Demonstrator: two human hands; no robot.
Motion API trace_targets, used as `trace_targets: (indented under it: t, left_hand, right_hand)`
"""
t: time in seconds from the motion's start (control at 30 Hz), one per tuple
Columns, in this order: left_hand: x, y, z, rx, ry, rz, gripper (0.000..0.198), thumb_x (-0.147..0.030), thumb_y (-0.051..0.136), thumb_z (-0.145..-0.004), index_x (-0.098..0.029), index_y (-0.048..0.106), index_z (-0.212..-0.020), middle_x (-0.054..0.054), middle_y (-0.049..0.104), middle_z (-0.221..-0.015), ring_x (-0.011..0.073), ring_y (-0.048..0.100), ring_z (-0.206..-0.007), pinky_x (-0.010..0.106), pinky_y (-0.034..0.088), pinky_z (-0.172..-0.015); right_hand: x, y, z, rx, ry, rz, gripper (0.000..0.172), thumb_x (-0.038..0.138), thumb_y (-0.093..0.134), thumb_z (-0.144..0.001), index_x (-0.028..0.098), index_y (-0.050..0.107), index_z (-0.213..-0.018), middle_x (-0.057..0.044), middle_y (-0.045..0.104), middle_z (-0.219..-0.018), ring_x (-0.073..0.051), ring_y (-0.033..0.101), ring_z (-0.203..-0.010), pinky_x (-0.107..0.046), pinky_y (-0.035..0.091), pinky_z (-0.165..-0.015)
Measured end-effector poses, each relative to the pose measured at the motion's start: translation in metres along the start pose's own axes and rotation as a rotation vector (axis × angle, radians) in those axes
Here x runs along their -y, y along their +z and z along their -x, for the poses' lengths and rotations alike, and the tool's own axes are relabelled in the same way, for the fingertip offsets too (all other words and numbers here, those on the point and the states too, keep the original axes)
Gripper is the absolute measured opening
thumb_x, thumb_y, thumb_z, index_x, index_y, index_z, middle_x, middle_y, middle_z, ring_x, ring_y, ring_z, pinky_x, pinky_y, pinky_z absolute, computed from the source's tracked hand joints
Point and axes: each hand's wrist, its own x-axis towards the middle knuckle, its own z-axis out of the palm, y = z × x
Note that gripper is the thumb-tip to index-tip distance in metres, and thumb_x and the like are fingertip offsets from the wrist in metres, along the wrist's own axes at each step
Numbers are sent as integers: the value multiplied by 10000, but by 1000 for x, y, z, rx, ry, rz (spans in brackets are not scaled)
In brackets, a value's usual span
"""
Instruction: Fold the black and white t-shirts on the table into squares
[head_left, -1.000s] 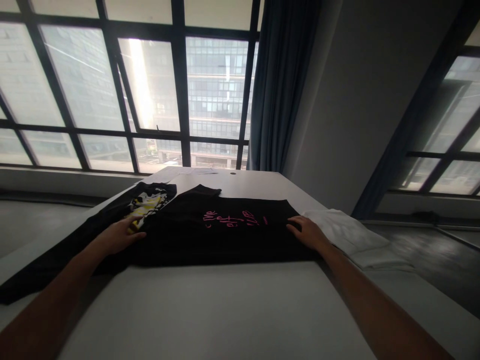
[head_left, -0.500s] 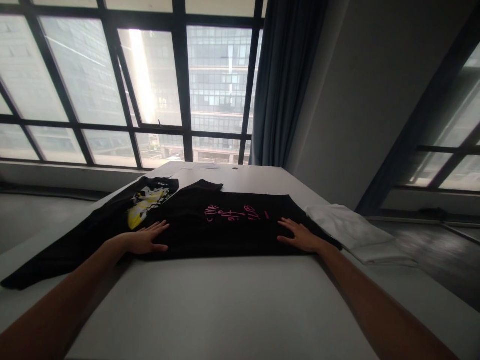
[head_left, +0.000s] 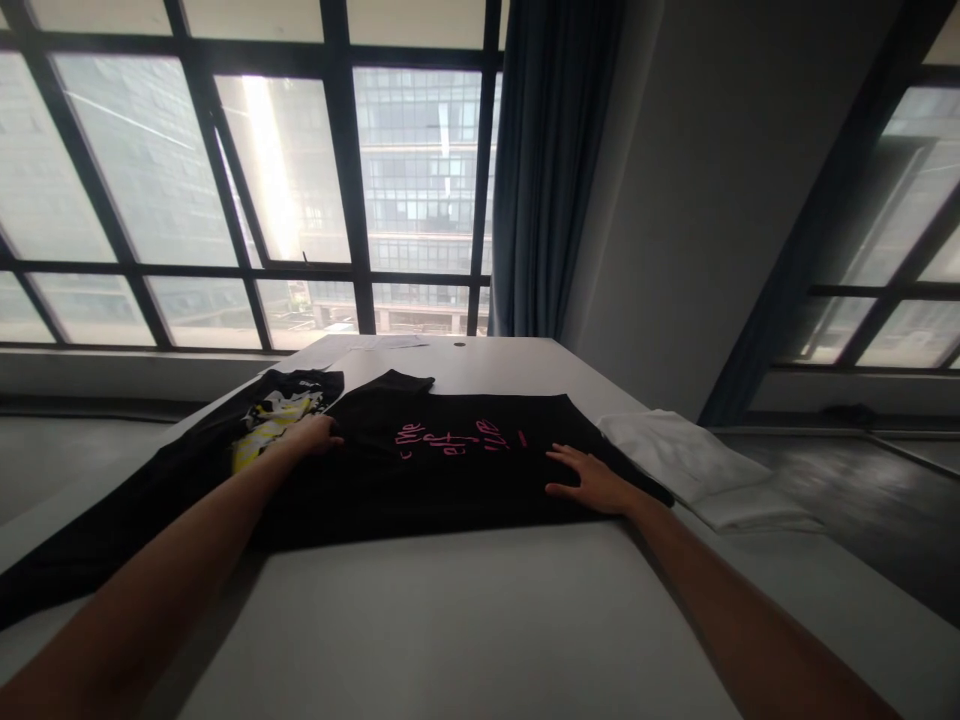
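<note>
A black T-shirt [head_left: 465, 490] with pink lettering lies spread flat across the white table. My left hand [head_left: 315, 435] is at its left part, fingers curled down and closed on the black cloth; the fingertips are partly hidden. My right hand [head_left: 589, 480] rests on the right part of the shirt, palm down with the fingers apart. Left of it lies another black garment [head_left: 150, 510] with a yellow and white print [head_left: 274, 420], partly covered by my left forearm.
Folded white cloth [head_left: 697, 460] lies at the right edge of the white table [head_left: 465, 620]. Papers [head_left: 375, 342] lie at the far end, near a round dark spot [head_left: 459, 344]. Windows and a blue curtain [head_left: 555, 180] stand beyond.
My left hand has moved up and away from me over the shirt, and its spread fingers have closed on the cloth. My right hand stays on the shirt. The view has shifted slightly.
</note>
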Motion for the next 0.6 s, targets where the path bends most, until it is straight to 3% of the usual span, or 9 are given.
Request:
trace_targets:
  t: [0.07, 0.17, 0.23, 0.37, 0.6]
  left_hand:
    - [0, -2, -6, -6, 9, -17, 306, -354, 644, -726, -241, 736, -995, 91, 732, -1086, 320, 649, -1055, 368, 488, -879]
    - [0, -13, -12, -107, 61, -38, 336, -344, 542, -814, -282, 704, -1102, 45, 672, -1237, 284, 590, -1165, 349, 449, -950]
    - [-1, -17, -17, -133, 80, -77, 344, -319, 542, -804, -279, 704, -1105, 53, 644, -1279, 305, 551, -1212, 399, 411, -1005]
    - [-3, -14, -35, -69, 58, -116, 336, -289, 574, -766, -268, 723, -1066, 85, 640, -1288, 353, 530, -1228, 483, 386, -1018]
    - [-20, -1, -111, 5, -14, -49, 449, -484, 444, -891, -219, 686, -1160, 155, 699, -1182, 357, 611, -1126, 458, 442, -942]
  right_hand:
    - [1, 0, 1, 1, 0, -2, 836, 729, 577, -772, 253, 465, -1450, -110, 312, -1580, -338, 242, -1463, -591, 163, -1181]
    - [3, -1, 1, 16, 15, 5, 849, 718, 578, -779, 235, 445, -1464, -112, 293, -1587, -326, 225, -1470, -582, 157, -1186]
    - [4, -2, 1, 23, 23, 6, 851, 717, 581, -776, 236, 444, -1465, -107, 287, -1590, -327, 222, -1471, -579, 155, -1188]
    - [2, -2, 0, 7, 11, -2, 843, 728, 600, -751, 256, 484, -1439, -99, 318, -1577, -353, 258, -1454, -590, 181, -1180]
    - [-4, -2, -5, -115, -18, -30, 700, 707, 615, -750, 272, 629, -1298, -85, 496, -1468, -345, 425, -1365, -531, 307, -1147]
